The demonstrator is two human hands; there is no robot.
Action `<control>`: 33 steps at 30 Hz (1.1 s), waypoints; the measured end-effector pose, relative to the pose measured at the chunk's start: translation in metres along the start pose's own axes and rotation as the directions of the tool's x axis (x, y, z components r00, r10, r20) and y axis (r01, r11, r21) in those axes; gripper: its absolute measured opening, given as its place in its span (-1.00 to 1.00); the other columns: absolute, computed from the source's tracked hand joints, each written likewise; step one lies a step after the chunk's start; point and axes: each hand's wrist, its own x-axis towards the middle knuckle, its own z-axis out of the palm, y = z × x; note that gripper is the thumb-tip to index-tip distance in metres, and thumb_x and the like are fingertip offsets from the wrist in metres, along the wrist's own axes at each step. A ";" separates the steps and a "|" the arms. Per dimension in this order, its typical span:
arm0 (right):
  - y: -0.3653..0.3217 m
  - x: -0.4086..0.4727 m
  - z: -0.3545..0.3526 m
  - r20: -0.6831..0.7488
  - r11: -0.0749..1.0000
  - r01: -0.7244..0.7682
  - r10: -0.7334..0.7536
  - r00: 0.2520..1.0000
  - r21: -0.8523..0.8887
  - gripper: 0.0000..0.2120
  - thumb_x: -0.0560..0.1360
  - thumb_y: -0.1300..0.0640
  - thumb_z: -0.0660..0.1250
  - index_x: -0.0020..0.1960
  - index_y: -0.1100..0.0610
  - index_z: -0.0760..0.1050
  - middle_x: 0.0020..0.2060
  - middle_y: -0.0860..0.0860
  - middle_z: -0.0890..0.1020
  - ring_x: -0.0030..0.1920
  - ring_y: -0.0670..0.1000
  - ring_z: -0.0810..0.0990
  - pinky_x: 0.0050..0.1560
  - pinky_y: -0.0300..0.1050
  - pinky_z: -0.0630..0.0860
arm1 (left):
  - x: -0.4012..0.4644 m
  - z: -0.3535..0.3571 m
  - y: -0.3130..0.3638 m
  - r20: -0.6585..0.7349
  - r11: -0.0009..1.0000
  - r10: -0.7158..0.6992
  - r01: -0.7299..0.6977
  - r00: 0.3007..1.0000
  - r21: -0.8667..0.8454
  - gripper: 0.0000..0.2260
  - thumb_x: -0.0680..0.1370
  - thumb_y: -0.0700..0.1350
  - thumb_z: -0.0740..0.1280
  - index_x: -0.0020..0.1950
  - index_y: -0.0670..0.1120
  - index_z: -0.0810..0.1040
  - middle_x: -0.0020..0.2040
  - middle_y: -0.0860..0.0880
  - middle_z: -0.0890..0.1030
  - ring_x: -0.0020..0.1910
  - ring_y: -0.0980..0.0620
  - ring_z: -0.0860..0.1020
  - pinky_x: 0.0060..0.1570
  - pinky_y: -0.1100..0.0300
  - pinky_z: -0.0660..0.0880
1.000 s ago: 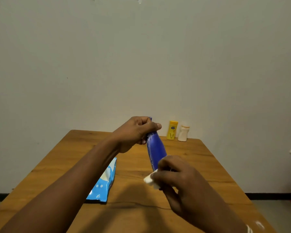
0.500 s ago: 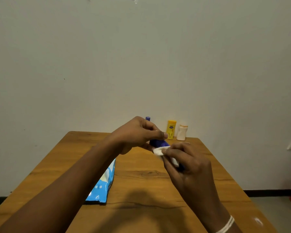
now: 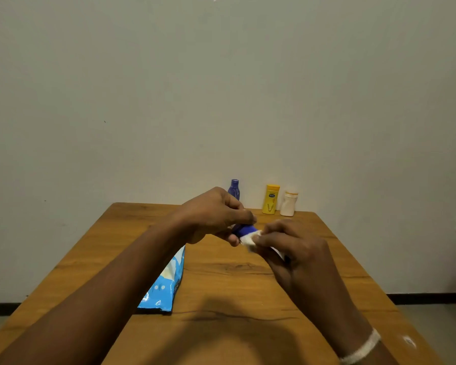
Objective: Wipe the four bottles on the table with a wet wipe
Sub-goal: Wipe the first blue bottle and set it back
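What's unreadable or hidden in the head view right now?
- Blue bottle: mostly covered by the left hand and right hand; cap and label unseen.
- Wet wipe: partly hidden under the right hand's fingers.
- Purple bottle: lower part behind the left hand.
- Yellow bottle and white bottle: labels too small to read.
- Wipes pack: left side behind the left forearm.

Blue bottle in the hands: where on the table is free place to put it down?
Bare wood lies right of the wipes pack, below the hands, and beside the right hand. The back edge is crowded: purple bottle, yellow bottle, white bottle.
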 end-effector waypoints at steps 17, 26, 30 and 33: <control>0.022 -0.010 -0.006 0.114 0.799 -0.414 0.407 0.906 0.437 -0.81 0.30 -0.15 0.46 -0.15 -0.11 0.71 -0.18 -0.17 0.72 -0.11 -0.14 0.67 -0.20 -0.26 0.60 | -0.006 -0.002 -0.012 0.064 0.981 0.132 -0.120 0.989 -0.154 -0.73 0.47 -0.18 0.52 0.16 -0.12 0.65 -0.02 -0.15 0.72 -0.02 -0.02 0.71 -0.18 0.27 0.61; 0.006 -0.005 -0.012 0.222 0.570 -0.424 0.390 0.894 0.704 -0.84 0.37 -0.06 0.44 -0.07 -0.10 0.70 -0.12 -0.08 0.75 -0.05 -0.10 0.70 -0.17 -0.34 0.58 | -0.006 0.000 -0.021 0.005 0.833 0.393 -0.354 0.920 -0.426 -0.65 0.43 -0.20 0.48 0.21 -0.14 0.60 0.03 -0.19 0.72 0.08 -0.12 0.69 -0.06 0.18 0.61; 0.004 -0.031 -0.006 0.384 0.344 -0.552 0.448 0.808 0.760 -0.78 0.27 -0.02 0.49 -0.11 0.01 0.72 -0.13 0.05 0.75 -0.08 -0.02 0.73 -0.20 -0.25 0.62 | -0.004 0.004 -0.027 -0.055 0.804 0.406 -0.385 0.912 -0.453 -0.70 0.47 -0.21 0.45 0.19 -0.16 0.58 0.05 -0.21 0.71 0.11 -0.15 0.68 -0.03 0.15 0.61; 0.003 -0.014 -0.004 0.188 0.463 -0.454 0.513 0.837 0.761 -0.81 0.30 -0.06 0.47 -0.09 -0.13 0.69 -0.11 -0.07 0.74 -0.04 -0.07 0.72 -0.21 -0.27 0.62 | -0.003 0.016 -0.025 -0.012 0.824 0.438 -0.407 0.899 -0.394 -0.74 0.47 -0.20 0.46 0.15 -0.17 0.61 0.02 -0.15 0.72 0.08 -0.09 0.69 -0.06 0.20 0.60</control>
